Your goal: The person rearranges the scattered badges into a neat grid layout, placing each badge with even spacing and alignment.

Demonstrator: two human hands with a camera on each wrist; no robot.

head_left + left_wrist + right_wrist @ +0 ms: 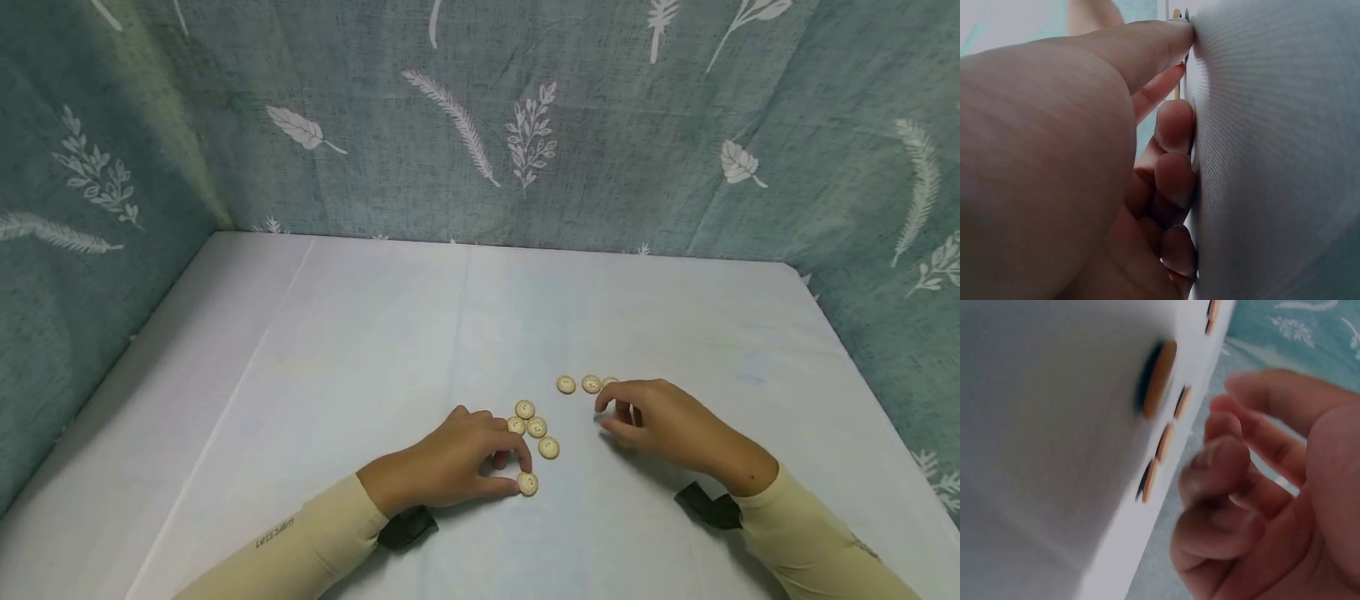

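My left hand (453, 460) rests low over the white table, thumb and index finger pinching a cream round button (527, 484) that lies flat. Just beyond it is a small cluster of like buttons (536, 427), one partly behind the fingers. To the right, my right hand (663, 423) hovers with loosely bent fingers and nothing between them. By its fingertips runs a short row of buttons (592, 384), the rightmost partly covered by the hand. The right wrist view shows a nearer button (1160, 381) edge-on; in the left wrist view the pinched button is mostly hidden.
A white cloth (360, 333) covers the table, with a faint crease on its left. Green-grey curtains (480, 125) with white leaf prints stand along the back and both sides. Dark straps (407, 528) show at both wrists, below cream sleeves (300, 542).
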